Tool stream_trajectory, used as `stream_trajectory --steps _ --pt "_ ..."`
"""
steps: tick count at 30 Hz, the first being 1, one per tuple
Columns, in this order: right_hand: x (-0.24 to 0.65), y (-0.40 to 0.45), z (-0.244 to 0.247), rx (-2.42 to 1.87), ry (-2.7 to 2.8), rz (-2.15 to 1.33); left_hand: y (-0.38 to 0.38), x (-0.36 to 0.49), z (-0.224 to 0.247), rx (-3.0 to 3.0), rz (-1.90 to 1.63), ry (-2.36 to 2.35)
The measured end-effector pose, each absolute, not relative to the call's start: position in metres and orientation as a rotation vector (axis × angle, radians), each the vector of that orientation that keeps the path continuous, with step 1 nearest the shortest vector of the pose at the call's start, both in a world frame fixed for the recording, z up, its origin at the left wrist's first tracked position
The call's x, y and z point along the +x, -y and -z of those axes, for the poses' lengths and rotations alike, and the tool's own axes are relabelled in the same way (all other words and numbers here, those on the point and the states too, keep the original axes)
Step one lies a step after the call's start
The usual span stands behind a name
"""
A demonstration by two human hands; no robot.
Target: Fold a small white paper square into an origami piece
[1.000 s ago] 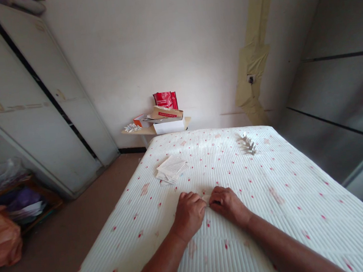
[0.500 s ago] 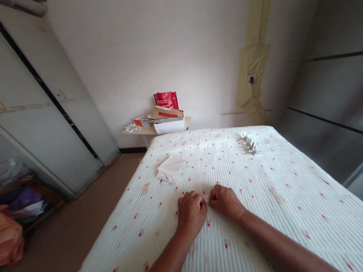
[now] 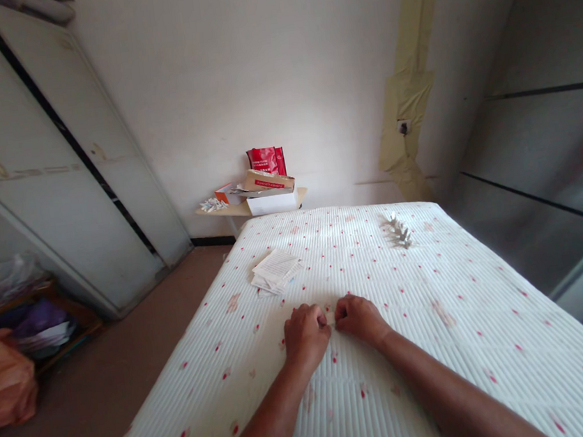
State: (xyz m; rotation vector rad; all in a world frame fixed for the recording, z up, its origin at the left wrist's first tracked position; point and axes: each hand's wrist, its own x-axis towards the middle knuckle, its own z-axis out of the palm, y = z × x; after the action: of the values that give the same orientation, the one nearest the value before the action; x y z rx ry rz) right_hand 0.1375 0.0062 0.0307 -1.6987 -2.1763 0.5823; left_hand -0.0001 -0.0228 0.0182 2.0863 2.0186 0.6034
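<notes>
With left hand (image 3: 305, 334) and right hand (image 3: 356, 319) curled, knuckles touching, on the bed (image 3: 442, 341), pinching something unseen, press evenly toward 12 o'clock.

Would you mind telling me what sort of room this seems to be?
Probably a bedroom: a quilted mattress fills the middle, a wardrobe stands along one wall, and a small cluttered side table sits at the bed's far end.

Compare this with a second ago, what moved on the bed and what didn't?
Both hands slid slightly farther up the mattress, the left hand and right hand still curled, fingertips meeting over something too small to make out. The stack of papers and the folded paper pieces stayed put.
</notes>
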Motion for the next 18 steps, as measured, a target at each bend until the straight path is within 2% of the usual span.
stream_trajectory --steps 13,18 --pt "0.144 -0.015 -0.024 -1.686 2.181 -0.735 0.018 0.000 -0.028 1.985 -0.421 -2.048" --pt "0.139 -0.009 -0.027 -1.721 2.164 -0.635 0.019 0.002 -0.030 2.000 -0.416 -2.058"
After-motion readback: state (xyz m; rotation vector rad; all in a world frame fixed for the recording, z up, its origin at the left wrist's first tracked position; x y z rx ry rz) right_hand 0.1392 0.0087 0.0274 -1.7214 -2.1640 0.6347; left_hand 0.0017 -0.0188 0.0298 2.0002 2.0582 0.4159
